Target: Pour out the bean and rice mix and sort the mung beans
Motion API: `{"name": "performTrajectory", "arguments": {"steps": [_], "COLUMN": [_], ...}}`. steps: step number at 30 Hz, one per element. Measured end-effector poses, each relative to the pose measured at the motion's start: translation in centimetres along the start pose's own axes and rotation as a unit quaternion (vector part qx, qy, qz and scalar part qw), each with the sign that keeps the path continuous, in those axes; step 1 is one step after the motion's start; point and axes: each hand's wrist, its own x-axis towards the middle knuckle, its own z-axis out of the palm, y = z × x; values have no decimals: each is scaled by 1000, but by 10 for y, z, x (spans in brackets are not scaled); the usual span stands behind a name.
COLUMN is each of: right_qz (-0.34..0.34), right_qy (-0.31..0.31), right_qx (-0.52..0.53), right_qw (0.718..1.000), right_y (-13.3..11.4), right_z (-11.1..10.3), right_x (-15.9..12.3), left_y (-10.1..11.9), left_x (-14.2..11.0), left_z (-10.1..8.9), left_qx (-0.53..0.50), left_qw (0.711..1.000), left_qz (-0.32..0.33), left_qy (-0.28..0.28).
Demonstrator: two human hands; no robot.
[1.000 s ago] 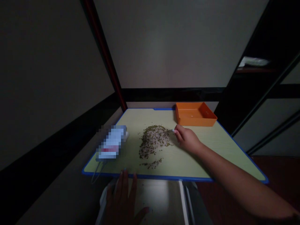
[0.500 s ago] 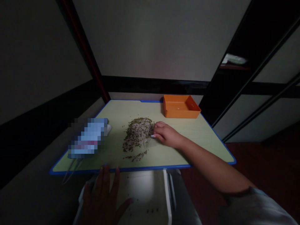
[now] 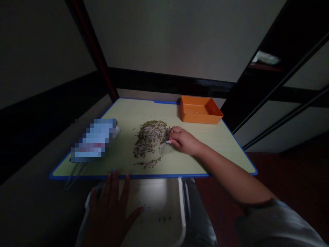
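A pile of small dark and greenish grains mixed with pale ones (image 3: 151, 137) lies spread on the pale yellow tabletop (image 3: 213, 147). At its right edge my right hand (image 3: 183, 140) has its fingers closed on a clear plastic protractor (image 3: 166, 149), whose curved markings show against the table. A thin trail of dark grains runs along the near side of the pile. My left hand (image 3: 110, 202) is spread with its fingers apart over the left part of a white tray (image 3: 156, 192) below the table's near edge. A few dark grains lie in that tray.
An orange open box (image 3: 202, 116) stands at the back right of the table, with a small pale speck inside. To the left rests a blurred-out bluish object (image 3: 95, 139) with a cord hanging over the edge. Panelled walls enclose the far side.
The view has tipped down slightly, so the table appears higher. My right hand stays at the pile's right edge with the protractor, now showing more clearly; my left hand stays over the tray.
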Motion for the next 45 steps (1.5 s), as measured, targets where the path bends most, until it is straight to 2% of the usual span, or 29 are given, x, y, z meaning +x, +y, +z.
{"name": "performTrajectory", "arguments": {"steps": [8,14,20,29,34,45], "right_qz": [-5,-1,-3,-16,-21,-33], "right_qy": [5,-4,-19,-41,-35,-57], "right_qx": [19,25,36,49,79,70], "right_qw": [1000,1000,999,998,996,995], "right_y": [1,1,2,4,1,-2], "right_z": [5,9,5,0,-8,-9], "right_x": [0,1,0,-1,-2,-3], "left_y": [2,1,0,-1,-1,-1], "left_x": [0,1,1,0,0,1], "left_z": [-5,-4,-4,-3,-10,-7], "left_qx": [-6,-5,7,-2,11,10], "left_qw": [999,1000,1000,1000,998,999], "left_qz": [-10,4,8,2,0,13], "left_qy": [-30,-1,-21,-10,-64,-39]}}
